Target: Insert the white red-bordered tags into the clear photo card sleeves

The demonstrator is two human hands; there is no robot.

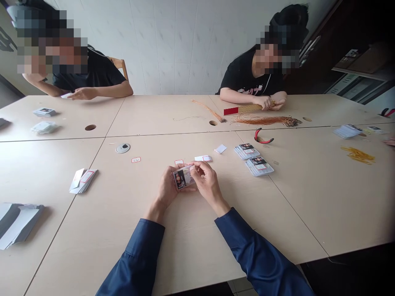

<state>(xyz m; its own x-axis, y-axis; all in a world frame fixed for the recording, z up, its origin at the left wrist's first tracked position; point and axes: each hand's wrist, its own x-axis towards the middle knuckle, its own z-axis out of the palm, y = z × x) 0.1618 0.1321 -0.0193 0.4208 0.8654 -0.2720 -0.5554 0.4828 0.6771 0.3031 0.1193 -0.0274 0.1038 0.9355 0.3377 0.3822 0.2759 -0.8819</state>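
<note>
Above the middle of the table, my left hand [168, 186] is closed around the left side of a small clear plastic packet with a black printed card [181, 179]. My right hand [206, 181] pinches the packet's right end between thumb and fingers, covering part of it. Just beyond my hands lie a white red-bordered label [179, 162] and a folded white card with red edging [203, 158]. A small white slip [220, 149] rests farther right. Two stacks of similar packets stand to the right, the nearer stack [259, 166] just in front of the farther one [247, 151].
Red-handled pliers [263, 139], bundled copper-coloured wires [268, 120] and yellow strips [358, 155] lie to the right. At left are white cards [83, 181], a grey-white paper stack [20, 224] and a round disc [122, 148]. Two people sit opposite, one handling a gold strip [249, 108].
</note>
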